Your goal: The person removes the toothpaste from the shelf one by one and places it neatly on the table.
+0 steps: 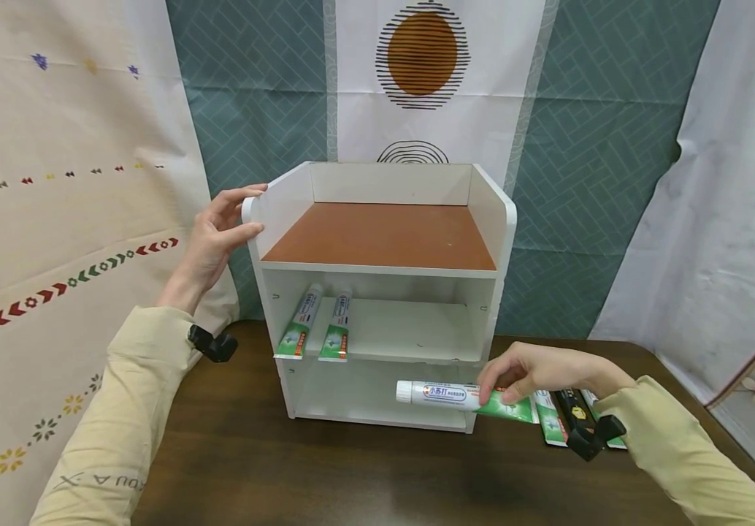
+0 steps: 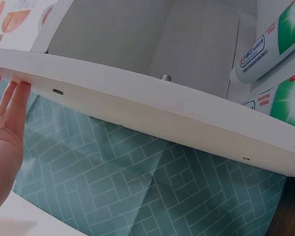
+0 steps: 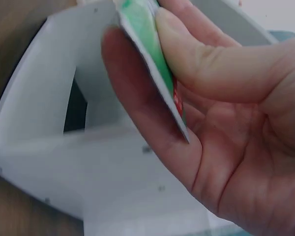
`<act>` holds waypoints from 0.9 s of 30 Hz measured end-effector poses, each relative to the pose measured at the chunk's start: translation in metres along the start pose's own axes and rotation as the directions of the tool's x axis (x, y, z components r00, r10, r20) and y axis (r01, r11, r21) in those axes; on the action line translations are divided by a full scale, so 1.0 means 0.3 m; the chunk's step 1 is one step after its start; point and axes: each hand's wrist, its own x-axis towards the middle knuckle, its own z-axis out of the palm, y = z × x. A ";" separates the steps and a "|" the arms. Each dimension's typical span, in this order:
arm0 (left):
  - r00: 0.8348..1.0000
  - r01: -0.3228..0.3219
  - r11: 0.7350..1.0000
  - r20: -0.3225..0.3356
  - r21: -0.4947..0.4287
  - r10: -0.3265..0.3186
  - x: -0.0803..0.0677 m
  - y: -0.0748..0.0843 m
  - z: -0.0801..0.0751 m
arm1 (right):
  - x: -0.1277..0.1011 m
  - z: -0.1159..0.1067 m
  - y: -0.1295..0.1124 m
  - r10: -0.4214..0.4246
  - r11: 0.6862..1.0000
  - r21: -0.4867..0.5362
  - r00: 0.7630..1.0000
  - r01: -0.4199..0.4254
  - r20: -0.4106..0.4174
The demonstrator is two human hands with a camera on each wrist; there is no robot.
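Observation:
My right hand (image 1: 542,369) pinches a white and green toothpaste tube (image 1: 446,394) in front of the shelf's lower compartment. Its white cap points left. In the right wrist view, thumb and fingers clasp the tube's flat green end (image 3: 152,54). At the upper left, my left hand (image 1: 213,230) grips the side panel of a white shelf unit (image 1: 377,267), thumb on one face and fingers on the other. Two toothpaste tubes, a left one (image 1: 300,321) and a right one (image 1: 336,325), lie side by side on the middle shelf, green ends toward the front.
Several more tubes, among them a green one (image 1: 550,420) and a black one (image 1: 573,409), lie on the dark wooden table (image 1: 351,475) partly behind the right wrist. The unit's top has a brown surface (image 1: 380,237). Cloth hangs behind and at both sides.

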 end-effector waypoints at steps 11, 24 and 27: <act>1.000 -0.005 1.000 0.003 -0.018 0.005 -0.001 0.003 0.003 | -0.134 -0.064 0.048 -0.009 1.000 0.009 1.000 0.009 0.007; 1.000 -0.006 0.999 0.003 -0.031 0.006 -0.003 0.005 0.002 | -0.325 -0.100 0.068 0.065 0.998 0.006 0.998 -0.065 -0.020; 1.000 -0.004 1.000 0.003 -0.028 0.004 -0.001 0.005 0.002 | -0.363 -0.100 0.079 0.073 0.997 0.013 0.996 -0.073 -0.041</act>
